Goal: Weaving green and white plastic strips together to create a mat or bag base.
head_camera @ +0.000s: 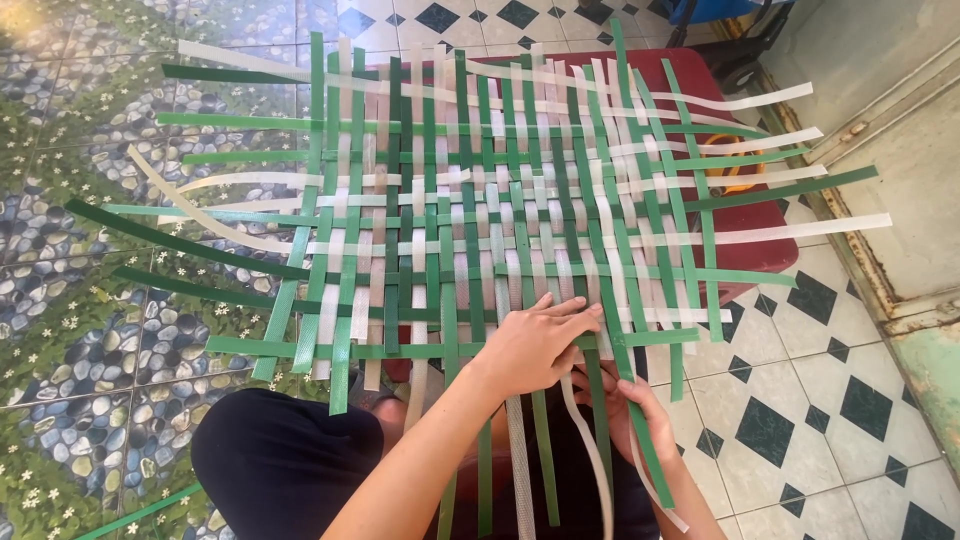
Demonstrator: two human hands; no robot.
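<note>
Head view, looking down. A flat woven mat [480,200] of green and translucent white plastic strips lies across a dark red stool [745,250], with loose strip ends sticking out on every side.

Left hand [535,345]: palm down on the near edge of the mat, fingers [575,312] extended and close together, pressing flat on the weave. The fingertips point away from the person, toward the right part of the mat. They pinch nothing.

Right hand [635,410]: lower, just beside and partly under the left hand, below the mat's near edge. Its fingers curl around a green strip [640,440] that runs down and outward from the weave; thumb position cannot be told, since the left hand covers part of it. A white strip [590,450] hangs just inboard of these fingers.

Beyond the left fingertips the weave is tight; to the far side of them, away from the right hand, the strips sit looser with gaps.

The person's dark-clad knee [280,460] sits under the near edge. A patterned tile floor [800,400] surrounds the stool.
</note>
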